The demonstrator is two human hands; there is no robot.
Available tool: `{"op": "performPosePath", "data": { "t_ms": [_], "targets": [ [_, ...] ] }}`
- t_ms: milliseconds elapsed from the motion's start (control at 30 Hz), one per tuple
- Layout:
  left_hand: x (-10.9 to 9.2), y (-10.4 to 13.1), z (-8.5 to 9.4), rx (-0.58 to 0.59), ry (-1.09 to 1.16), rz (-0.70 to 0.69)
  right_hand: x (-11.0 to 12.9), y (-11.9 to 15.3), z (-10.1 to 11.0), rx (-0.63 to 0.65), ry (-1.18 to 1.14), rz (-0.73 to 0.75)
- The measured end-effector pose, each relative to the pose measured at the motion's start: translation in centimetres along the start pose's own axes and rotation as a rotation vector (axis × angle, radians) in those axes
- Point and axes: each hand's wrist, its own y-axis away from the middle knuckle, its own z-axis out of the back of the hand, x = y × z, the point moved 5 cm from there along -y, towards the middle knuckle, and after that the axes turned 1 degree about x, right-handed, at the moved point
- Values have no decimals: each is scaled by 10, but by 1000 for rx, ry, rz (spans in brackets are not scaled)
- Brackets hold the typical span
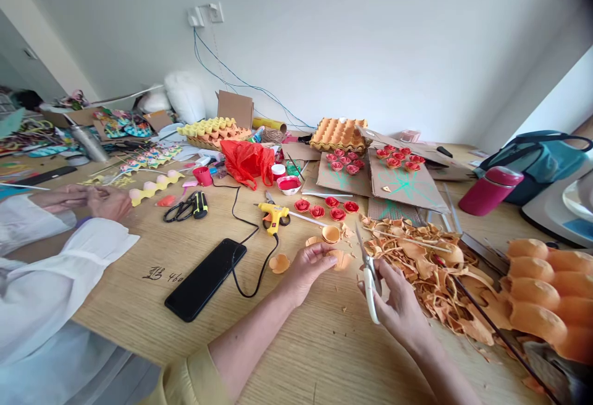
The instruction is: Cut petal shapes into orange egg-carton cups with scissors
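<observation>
Nearest the camera, the left hand (306, 270) has thumb and fingers pinched on a thin orange cup piece (342, 260), held just over the wooden table (296, 355). The right hand (399, 297) is curled around the white-handled scissors (370, 294), blades pointing up and away from the camera. Can't really make out which fingers are through the loops, and the gap between the blades is hard to read too.

Right side, there's an orange egg tray (537, 294) running out of frame, and a messy heap of orange scraps (430, 269) beside the scissors. A long dark stick (491, 321) crosses by the heap, its near end lost at the bottom edge.

Left of the left hand: a loose orange cup (279, 263) and a black phone (206, 278) with a cord partly over it. Just past them sits a yellow glue gun (275, 215), partly covering another pair of scissors.

Over on the left, another person's hands (109, 202) are close together; whatever's in them is too blurry to tell.

Further back: red paper-like roses (317, 211), cardboard sheets (403, 184) with more roses on top, a crumpled red bag (249, 161), then stacked egg trays (338, 135) near the wall (324, 41).
</observation>
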Motion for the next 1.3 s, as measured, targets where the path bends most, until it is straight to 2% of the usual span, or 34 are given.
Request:
{"op": "performPosePath", "data": {
  "t_ms": [100, 267, 700, 967, 1167, 1300],
  "targets": [
    [-5, -2, 3, -34, -7, -49, 5, -1, -3, 31, 129, 109],
    [-12, -1, 3, -73, -48, -76, 10, -2, -4, 13, 288, 197],
    [-21, 2, -1, -49, -147, -112, 13, -2, -3, -18, 437, 215],
    [-19, 4, -6, 14, -152, -82, 10, -1, -7, 23, 405, 221],
    [-15, 6, -11, 134, -131, -66, 11, 0, -7, 17, 415, 243],
    [-15, 7, -14, 150, -115, -49, 12, 0, -6, 32, 435, 247]
  ]
}}
